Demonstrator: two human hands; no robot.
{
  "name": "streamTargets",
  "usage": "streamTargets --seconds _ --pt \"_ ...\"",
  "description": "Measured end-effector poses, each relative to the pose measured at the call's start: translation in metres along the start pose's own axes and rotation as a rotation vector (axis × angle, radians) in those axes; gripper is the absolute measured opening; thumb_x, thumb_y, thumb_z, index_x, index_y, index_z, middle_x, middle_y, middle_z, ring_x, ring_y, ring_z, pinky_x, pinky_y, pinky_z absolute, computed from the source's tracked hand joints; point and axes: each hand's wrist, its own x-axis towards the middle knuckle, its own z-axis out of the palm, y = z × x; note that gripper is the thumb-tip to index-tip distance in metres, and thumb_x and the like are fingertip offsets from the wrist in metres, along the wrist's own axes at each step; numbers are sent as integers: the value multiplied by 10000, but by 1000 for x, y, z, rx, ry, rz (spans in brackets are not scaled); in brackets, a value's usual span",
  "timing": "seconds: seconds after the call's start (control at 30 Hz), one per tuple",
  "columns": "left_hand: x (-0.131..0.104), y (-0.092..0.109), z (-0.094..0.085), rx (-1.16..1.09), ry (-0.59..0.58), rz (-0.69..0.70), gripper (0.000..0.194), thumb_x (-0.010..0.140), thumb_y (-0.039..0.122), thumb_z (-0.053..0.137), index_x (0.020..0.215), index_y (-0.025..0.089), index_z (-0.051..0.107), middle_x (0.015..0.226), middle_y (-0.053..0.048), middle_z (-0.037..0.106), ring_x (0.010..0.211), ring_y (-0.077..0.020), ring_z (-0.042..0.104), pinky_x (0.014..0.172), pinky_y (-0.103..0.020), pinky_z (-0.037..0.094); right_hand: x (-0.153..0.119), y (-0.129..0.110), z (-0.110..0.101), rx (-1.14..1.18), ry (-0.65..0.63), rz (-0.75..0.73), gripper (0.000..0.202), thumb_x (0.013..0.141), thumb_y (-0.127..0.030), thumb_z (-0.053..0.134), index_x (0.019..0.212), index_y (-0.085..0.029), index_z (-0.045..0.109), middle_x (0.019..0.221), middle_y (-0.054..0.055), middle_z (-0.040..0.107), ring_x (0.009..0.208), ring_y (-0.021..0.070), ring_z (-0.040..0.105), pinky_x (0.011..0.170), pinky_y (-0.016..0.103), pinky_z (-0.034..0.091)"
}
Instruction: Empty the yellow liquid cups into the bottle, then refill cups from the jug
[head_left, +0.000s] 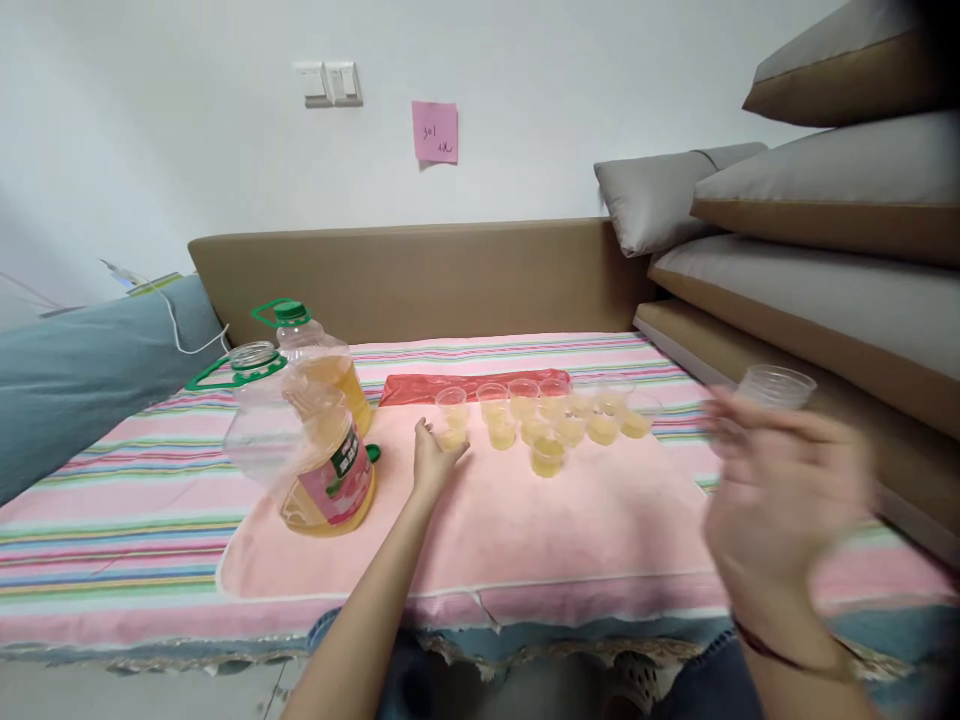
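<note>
My left hand point(437, 462) reaches onto the pink cloth, its fingers around the near side of a clear plastic cup point(451, 437) with pale yellow liquid. Right behind that one stands another cup point(451, 403). To its right, several more cups of yellow liquid stand close together, and one cup point(547, 458) sits nearest me. On the right, my right hand point(784, 485) is raised and smeared by motion. Between its fingers is a clear plastic cup point(776, 385), seemingly without liquid.
On the left stand a large uncapped oil bottle point(330, 480) and a capped one point(330, 365) behind it. A green cap point(373, 453) lies beside them. Red plastic packaging point(405, 388) lies behind the cups. Grey cushions point(832, 270) are stacked at the right.
</note>
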Motion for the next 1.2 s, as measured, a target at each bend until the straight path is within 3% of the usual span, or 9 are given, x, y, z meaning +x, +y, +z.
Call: streamTargets --seconds 0.1,0.17,0.23,0.33,0.53,0.7,0.9,1.07,1.2 --pt "5 -12 8 -41 13 8 901 539 266 860 1293 247 367 1283 -121 530 1197 -276 561 1044 -532 430 3 64 12 -183 -135 274 365 725 -459 761 902 -232 536 1048 91 718 1056 274 677 934 490 518" --pt "8 -18 11 -64 8 13 866 578 262 846 1291 270 355 1255 -100 551 1135 -251 599 1023 -533 455 -10 104 12 -344 -287 479 486 540 -461 837 869 -248 549 1002 108 735 1001 316 697 924 536 517" --pt "9 -20 12 -80 9 19 808 628 264 817 1286 280 346 1224 -86 568 1119 -236 611 1029 -532 457 -23 133 13 -358 -345 547 549 458 -406 861 907 -241 591 1031 117 738 1022 336 695 944 552 510" --pt "7 -18 13 -98 17 34 742 675 271 781 1272 278 341 1199 -78 573 1149 -234 597 1047 -527 448 -35 154 20 -304 -387 575 632 436 -351 868 1001 -230 611 1143 131 718 1125 334 661 1015 529 479" --pt "-13 5 11 -151 -11 96 750 656 269 785 1266 252 349 1175 -76 562 1152 -227 597 1033 -460 462 -42 160 38 -188 -412 579 722 524 -394 846 1169 -219 575 1309 136 642 1191 301 630 1048 485 474" --pt "-33 24 12 -201 -71 138 743 628 259 795 1245 257 381 1173 -66 574 1019 -184 647 918 -379 522 -47 153 42 -143 -407 572 687 548 -371 847 1160 -212 579 1290 134 655 1193 304 625 1056 494 469" --pt "-46 34 15 -232 -173 229 653 604 267 815 1143 232 448 1175 -92 633 1017 -205 657 957 -419 508 -54 132 45 -123 -429 620 619 483 -328 873 1032 -215 613 1210 130 692 1116 323 667 1004 495 510" --pt "-51 38 12 -228 -227 269 577 582 246 829 1081 216 541 1173 -90 654 1039 -232 663 985 -443 501 -66 121 45 -84 -524 673 587 514 -272 853 1042 -225 600 1204 115 692 1129 298 663 1007 466 511" --pt "-53 39 8 -144 -289 377 550 608 217 810 1105 218 576 1174 -75 666 1090 -243 648 1003 -437 496 -71 122 44 -78 -576 663 599 535 -261 852 1073 -225 590 1208 107 688 1133 277 661 995 424 513"
